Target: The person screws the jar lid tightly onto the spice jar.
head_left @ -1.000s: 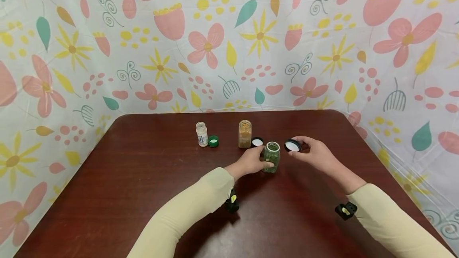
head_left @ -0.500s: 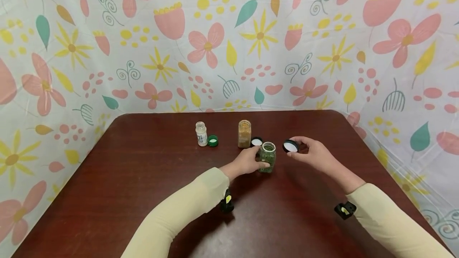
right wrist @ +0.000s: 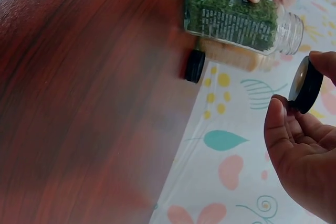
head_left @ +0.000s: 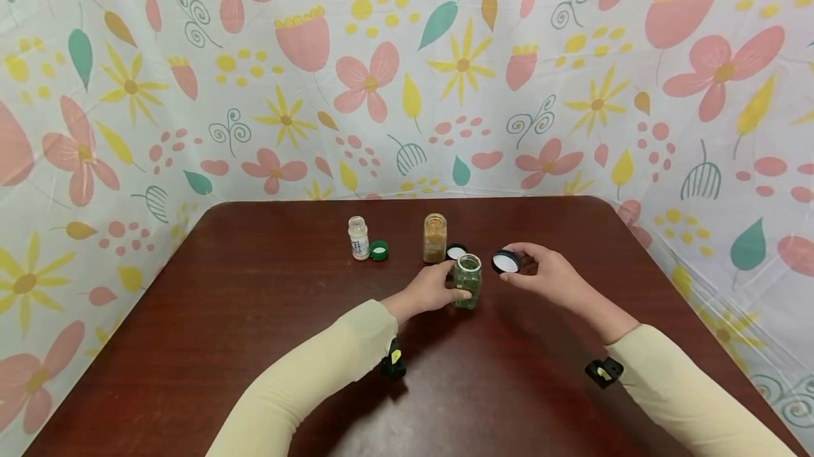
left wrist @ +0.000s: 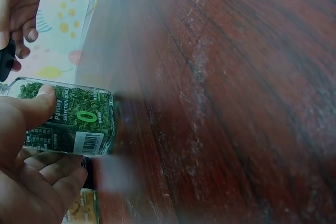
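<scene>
One round, black, white-lined lid (head_left: 505, 262), pinched in the right grip (head_left: 543, 271) — apart from, just right of, the uncapped upright clear-glass parsley jar (head_left: 469, 279) the left grip (head_left: 431, 288) clasps.

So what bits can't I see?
Head view: label on white bottle, too small to read.
Head view: part of unheld black lid, hidden by green jar.
Left wrist: orange jar, partly hidden by left hand, cut off at bottom edge.
Right wrist: right hand, partly cut off by right edge.
</scene>
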Available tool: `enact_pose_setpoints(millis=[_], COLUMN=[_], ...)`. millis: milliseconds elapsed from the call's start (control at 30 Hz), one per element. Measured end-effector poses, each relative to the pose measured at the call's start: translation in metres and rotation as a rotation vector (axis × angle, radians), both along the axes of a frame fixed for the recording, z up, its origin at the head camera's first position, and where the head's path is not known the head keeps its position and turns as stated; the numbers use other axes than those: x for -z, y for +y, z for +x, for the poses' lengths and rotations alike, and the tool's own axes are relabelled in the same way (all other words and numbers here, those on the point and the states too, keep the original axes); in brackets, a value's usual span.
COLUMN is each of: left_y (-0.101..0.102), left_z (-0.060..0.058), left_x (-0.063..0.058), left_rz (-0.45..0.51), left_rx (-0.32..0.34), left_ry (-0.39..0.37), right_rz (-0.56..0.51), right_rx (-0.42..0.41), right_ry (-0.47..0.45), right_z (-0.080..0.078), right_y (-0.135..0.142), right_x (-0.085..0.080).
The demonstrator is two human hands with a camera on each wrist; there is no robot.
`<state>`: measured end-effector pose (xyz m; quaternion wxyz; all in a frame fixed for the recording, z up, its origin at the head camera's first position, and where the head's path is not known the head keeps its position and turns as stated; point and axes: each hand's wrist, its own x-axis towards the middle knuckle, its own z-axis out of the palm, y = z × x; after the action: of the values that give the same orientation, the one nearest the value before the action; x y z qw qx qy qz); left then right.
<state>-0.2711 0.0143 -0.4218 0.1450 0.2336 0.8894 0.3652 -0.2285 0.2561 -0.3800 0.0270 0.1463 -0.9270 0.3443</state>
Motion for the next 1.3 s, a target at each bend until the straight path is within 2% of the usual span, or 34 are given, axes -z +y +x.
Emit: enact_pose_setpoints(millis=[567,1000,1300], left_y=[-0.014,-0.022,-0.026], left_z=[0.004,0.001,-0.002], left_x=[-0.001,-0.002,0.0], left_rz=[0.003,-0.007,-0.017], left_rx=[-0.007,-0.002,-0.001], left_ry=[-0.029,-0.024,-0.032], right_rz=[-0.005,-0.005,0.012], right_rx=[-0.029,-0.048,-0.052], right_ry=[-0.015,-0.041,-0.026], right_z=[0.001,-0.001,-0.002], right_y=[-0.007,-0.013,-0.013], right_x=[0.002,0.0,-0.002])
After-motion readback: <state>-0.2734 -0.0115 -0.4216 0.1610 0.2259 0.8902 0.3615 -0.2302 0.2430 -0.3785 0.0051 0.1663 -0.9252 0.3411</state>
